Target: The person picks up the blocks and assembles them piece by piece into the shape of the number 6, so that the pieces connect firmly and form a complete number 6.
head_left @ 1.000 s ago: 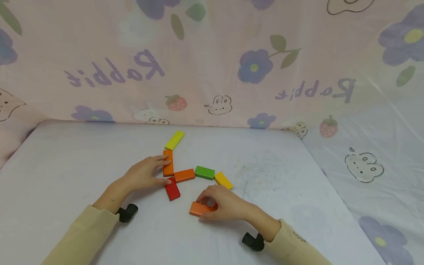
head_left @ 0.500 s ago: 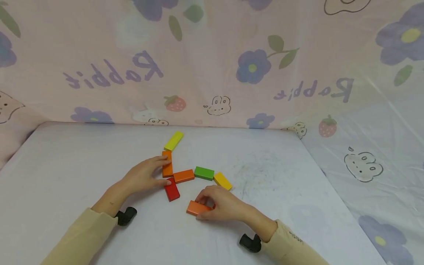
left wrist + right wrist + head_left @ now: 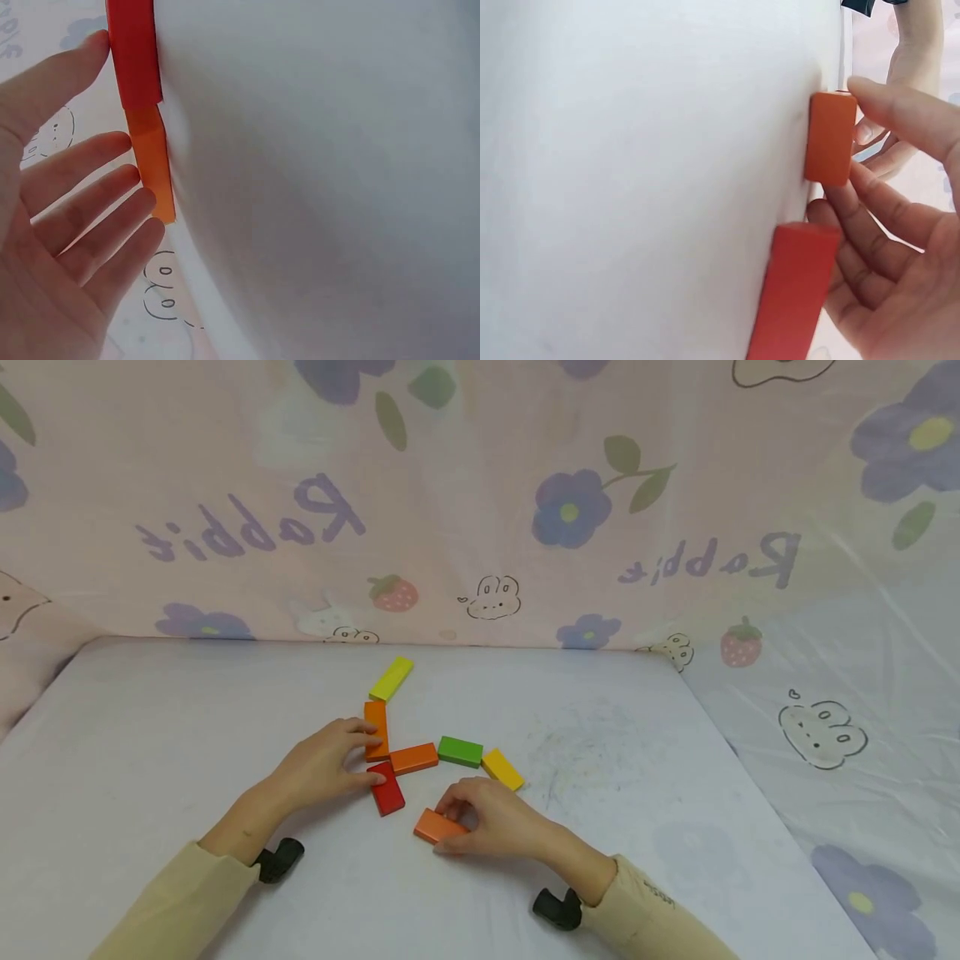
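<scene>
In the head view my right hand (image 3: 498,821) pinches an orange wooden block (image 3: 437,826) lying flat on the white table. The right wrist view has this orange block (image 3: 831,139) at my thumb and fingertips, with a separate red block (image 3: 795,289) below my fingers; my hand hides that one in the head view. My left hand (image 3: 322,766) touches an upright-lying orange block (image 3: 377,731) with its fingertips. Its thumb rests on a red block (image 3: 387,792). Both left fingers and thumb look relaxed against the red block (image 3: 136,56) and orange block (image 3: 154,161) in the left wrist view.
A yellow block (image 3: 392,678) lies at the far end. From the left hand's blocks, another orange block (image 3: 414,758), a green block (image 3: 461,751) and an amber-yellow block (image 3: 503,769) curve rightward. A printed rabbit curtain (image 3: 450,527) hangs behind the table (image 3: 187,710).
My right hand has slid the orange block a little left, toward the red block at my left thumb. The red block glimpsed behind it is now hidden. My left hand stays by its blocks.
</scene>
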Demonstrator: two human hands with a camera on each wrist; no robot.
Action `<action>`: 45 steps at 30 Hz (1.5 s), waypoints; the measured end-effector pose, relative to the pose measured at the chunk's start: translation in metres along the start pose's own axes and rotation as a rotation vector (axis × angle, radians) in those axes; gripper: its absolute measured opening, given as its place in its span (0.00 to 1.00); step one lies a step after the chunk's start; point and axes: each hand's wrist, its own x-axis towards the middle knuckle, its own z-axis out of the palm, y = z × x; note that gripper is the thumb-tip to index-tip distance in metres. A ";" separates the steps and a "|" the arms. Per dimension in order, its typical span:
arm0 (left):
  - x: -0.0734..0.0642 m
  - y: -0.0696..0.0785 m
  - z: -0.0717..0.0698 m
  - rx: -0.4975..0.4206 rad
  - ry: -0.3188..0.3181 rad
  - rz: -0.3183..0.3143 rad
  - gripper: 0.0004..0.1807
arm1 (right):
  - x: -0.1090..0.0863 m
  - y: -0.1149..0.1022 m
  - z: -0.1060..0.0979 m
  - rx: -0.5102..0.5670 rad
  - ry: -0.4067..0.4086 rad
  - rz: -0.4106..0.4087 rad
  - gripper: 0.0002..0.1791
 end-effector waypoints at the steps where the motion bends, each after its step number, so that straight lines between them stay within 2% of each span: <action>1: 0.000 0.000 0.000 -0.001 -0.001 0.000 0.28 | 0.001 -0.001 0.000 0.003 0.000 -0.002 0.14; 18: 0.002 -0.005 0.000 -0.024 -0.014 0.026 0.28 | 0.012 -0.008 0.005 0.048 0.030 0.043 0.16; 33: 0.003 -0.010 0.001 -0.125 -0.003 0.046 0.26 | 0.020 -0.018 0.011 0.090 0.001 0.083 0.16; 45: 0.003 -0.008 0.002 -0.126 -0.009 0.031 0.27 | 0.023 -0.023 0.014 0.078 0.002 0.119 0.16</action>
